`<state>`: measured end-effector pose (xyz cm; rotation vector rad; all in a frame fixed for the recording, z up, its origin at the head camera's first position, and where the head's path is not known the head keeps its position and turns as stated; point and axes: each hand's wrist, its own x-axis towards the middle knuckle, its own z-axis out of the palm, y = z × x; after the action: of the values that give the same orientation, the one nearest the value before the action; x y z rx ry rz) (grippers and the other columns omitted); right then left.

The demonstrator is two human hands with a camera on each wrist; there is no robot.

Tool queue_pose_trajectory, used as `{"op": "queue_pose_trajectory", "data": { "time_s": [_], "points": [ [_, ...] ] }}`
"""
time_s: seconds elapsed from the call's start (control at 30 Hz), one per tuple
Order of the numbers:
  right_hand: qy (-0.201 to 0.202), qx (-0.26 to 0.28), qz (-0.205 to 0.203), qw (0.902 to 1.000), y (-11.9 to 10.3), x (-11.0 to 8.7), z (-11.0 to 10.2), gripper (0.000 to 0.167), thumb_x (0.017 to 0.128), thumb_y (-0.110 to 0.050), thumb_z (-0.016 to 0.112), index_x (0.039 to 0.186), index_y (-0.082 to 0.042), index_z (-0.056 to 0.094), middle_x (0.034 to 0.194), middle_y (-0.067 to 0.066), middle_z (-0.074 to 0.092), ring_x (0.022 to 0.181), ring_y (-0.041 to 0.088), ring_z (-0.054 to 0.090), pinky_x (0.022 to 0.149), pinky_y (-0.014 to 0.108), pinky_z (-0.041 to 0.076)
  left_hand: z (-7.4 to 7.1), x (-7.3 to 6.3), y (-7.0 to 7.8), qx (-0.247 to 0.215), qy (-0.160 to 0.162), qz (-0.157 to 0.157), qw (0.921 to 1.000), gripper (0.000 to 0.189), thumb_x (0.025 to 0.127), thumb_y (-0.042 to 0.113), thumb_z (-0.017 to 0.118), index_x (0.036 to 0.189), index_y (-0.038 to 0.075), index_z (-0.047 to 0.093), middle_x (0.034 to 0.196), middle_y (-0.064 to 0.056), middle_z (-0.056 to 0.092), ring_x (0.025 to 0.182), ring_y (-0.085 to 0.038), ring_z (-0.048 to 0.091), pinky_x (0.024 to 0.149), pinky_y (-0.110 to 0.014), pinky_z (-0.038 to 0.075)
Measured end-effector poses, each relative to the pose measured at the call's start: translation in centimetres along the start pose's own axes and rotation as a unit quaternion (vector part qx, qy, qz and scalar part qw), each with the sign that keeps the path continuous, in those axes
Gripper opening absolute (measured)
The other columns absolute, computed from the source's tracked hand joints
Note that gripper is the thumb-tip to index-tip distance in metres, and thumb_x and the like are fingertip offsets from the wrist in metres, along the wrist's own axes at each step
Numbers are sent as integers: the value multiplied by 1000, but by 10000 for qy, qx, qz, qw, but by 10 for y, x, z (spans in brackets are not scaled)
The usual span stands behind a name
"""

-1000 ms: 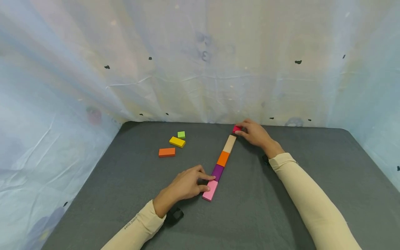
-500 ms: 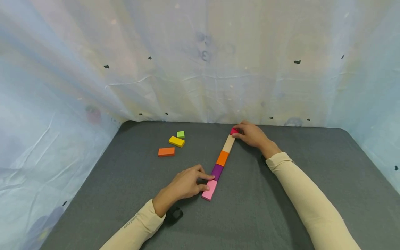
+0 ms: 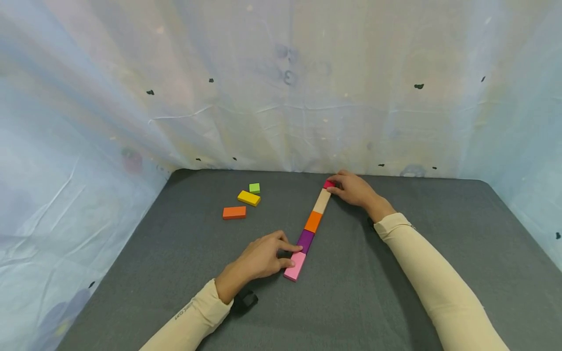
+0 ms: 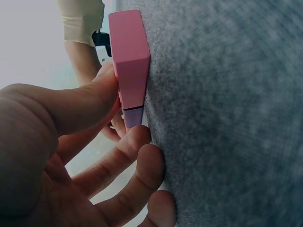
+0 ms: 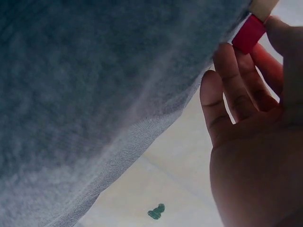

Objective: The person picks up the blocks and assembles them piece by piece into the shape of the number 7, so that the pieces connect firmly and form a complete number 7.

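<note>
Five coloured rectangular blocks (image 3: 313,222) lined up, plus three loose blocks (image 3: 249,198). Left hand (image 3: 262,256) loosely open, touching the pink rectangular block (image 3: 295,269); right hand (image 3: 353,189) pinching the small red block (image 5: 249,34).

Flat pink rectangular block (image 3: 297,266), at 7 o'clock end. Then, toward 1 o'clock, set end to end: flat purple rectangular block (image 3: 306,240), flat bright-orange rectangular block (image 3: 313,222), flat pale-beige rectangular block (image 3: 322,201), small red block (image 3: 328,184), partly covered. All lined up straight.
</note>
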<state>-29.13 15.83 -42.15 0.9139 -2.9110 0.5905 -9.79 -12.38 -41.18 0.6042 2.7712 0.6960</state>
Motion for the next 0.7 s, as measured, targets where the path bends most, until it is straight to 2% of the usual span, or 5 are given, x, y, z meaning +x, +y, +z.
{"op": "queue_pose_trajectory", "data": {
  "time_s": [0.33, 0.53, 0.7],
  "points": [
    [-183, -200, -26, 9996, -2, -1, -1, 43, 103, -29, 54, 139, -5, 58, 125, 19, 59, 98, 31, 60, 89, 50, 47, 0, 1, -1, -61, -10, 25, 10000, 40, 88, 33, 76, 127, 35, 69, 100, 8, 57, 72, -9, 46, 60, -25, 35],
    [-86, -3, 75, 9999, -3, -1, -3, 42, 102, -30, 57, 136, -7, 61, 134, 20, 59, 109, 35, 62, 97, 54, 46, 1, 2, -2, -31, -18, -33, 10000, 40, 87, 34, 76, 127, 36, 69, 101, 8, 57, 73, -9, 46, 61, -25, 35],
    [-83, 104, 124, 9998, -1, 0, -2, 41, 101, -31, 58, 135, -9, 63, 129, 17, 62, 105, 32, 63, 93, 51, 48, 1, 2, -1, 14, -24, -83, 10000, 40, 87, 34, 76, 126, 36, 69, 100, 9, 57, 74, -9, 47, 64, -27, 36]
  ]
}}
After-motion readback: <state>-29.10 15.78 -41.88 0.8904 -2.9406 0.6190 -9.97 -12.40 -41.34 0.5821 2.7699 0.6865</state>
